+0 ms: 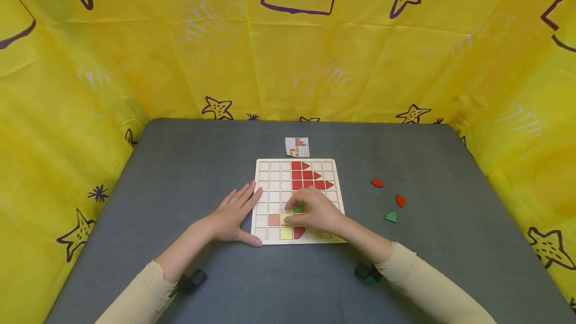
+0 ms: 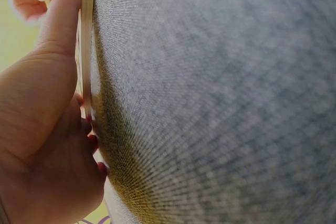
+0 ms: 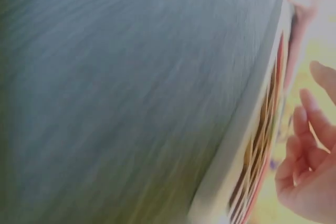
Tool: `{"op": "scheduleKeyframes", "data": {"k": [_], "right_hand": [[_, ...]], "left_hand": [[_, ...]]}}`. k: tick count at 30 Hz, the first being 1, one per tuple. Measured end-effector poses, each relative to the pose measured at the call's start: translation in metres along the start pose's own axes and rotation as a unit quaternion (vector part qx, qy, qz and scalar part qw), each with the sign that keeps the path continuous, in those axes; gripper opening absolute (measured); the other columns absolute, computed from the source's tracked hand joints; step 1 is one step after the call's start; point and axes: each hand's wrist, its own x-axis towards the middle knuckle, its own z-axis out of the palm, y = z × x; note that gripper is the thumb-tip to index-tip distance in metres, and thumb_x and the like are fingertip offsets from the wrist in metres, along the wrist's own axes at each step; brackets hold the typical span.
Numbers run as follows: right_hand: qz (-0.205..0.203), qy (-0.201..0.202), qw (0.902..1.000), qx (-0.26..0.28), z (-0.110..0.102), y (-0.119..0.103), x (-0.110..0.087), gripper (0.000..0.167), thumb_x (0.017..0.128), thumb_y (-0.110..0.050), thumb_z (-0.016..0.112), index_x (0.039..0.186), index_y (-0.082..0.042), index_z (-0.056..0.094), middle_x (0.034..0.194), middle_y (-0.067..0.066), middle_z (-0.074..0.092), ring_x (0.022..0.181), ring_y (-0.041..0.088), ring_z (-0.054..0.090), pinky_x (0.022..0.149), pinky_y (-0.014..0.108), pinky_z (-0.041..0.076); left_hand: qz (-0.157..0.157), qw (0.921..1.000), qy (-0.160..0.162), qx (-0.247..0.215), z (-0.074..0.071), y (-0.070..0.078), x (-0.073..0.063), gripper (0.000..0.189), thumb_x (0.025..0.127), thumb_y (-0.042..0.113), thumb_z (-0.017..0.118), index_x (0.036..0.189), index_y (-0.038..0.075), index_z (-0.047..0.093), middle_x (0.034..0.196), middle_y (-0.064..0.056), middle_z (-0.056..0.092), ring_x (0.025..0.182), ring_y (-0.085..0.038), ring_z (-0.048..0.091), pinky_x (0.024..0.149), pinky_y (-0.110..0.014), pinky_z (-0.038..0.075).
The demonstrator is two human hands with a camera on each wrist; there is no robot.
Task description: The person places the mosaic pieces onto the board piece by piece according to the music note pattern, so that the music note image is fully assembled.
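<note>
A square wooden grid board [image 1: 268,175] lies on the table. My left hand [image 1: 231,218] rests at its left edge, fingers spread over the rim and thumb at the near corner. Over the lower middle is my right hand [image 1: 317,210], thumb and index finger pinching a small yellow piece [image 1: 285,219] at a cell. Right of that cell sits a green piece [image 1: 299,208], partly under the fingers. A pink-red square [image 1: 274,220] is to its left. Below are a yellow square [image 1: 286,233] and a red rounded piece [image 1: 299,233]. Red pieces [image 1: 308,184] fill three upper rows.
Behind the board lies a small pattern card [image 1: 297,147]. To the right on the grey table [image 1: 189,149] are two red quarter-round pieces [image 1: 377,182] and a green quarter-round piece [image 1: 391,217]. Yellow cloth [image 1: 288,64] hangs around the table.
</note>
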Motion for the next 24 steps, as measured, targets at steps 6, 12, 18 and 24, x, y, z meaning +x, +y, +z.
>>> {"op": "scheduleKeyframes", "data": {"k": [6,12,18,24], "right_hand": [[0.052,0.025,0.9972,0.048,-0.027,0.025,-0.029,0.024,0.079,-0.03,0.083,0.098,-0.019,0.073,0.087,-0.008,0.064,0.084,0.014,0.055,0.076,0.031,0.046],[0.093,0.051,0.9913,0.078,-0.054,0.05,-0.059,0.027,0.08,-0.03,0.082,0.102,-0.019,0.071,0.084,-0.004,0.06,0.077,0.018,0.052,0.066,0.026,0.043],[0.137,0.078,0.9832,0.092,-0.078,0.073,-0.087,0.03,0.079,-0.031,0.082,0.104,-0.018,0.071,0.087,0.0,0.06,0.075,0.016,0.052,0.063,0.024,0.042],[0.143,0.073,0.986,0.043,-0.096,0.092,-0.116,0.031,0.08,-0.033,0.081,0.104,-0.018,0.069,0.083,-0.003,0.06,0.07,0.012,0.051,0.062,0.023,0.041]], "left_hand": [[-0.002,1.0,0.002,0.003,0.0,0.001,0.001,0.129,0.065,0.077,0.07,0.157,0.008,0.011,0.163,-0.015,-0.001,0.149,-0.032,0.001,0.116,-0.053,0.006],[0.0,1.0,0.005,0.003,0.001,0.0,0.0,0.128,0.066,0.076,0.07,0.157,0.007,0.012,0.163,-0.015,-0.001,0.149,-0.032,0.001,0.116,-0.053,0.007],[0.001,1.0,0.004,0.002,0.001,-0.001,0.0,0.129,0.066,0.077,0.069,0.157,0.007,0.011,0.163,-0.015,-0.001,0.149,-0.032,0.0,0.116,-0.054,0.006],[0.0,1.0,0.005,0.002,0.001,-0.001,0.0,0.129,0.065,0.078,0.069,0.157,0.008,0.011,0.163,-0.014,-0.002,0.149,-0.031,0.0,0.117,-0.053,0.006]]}}
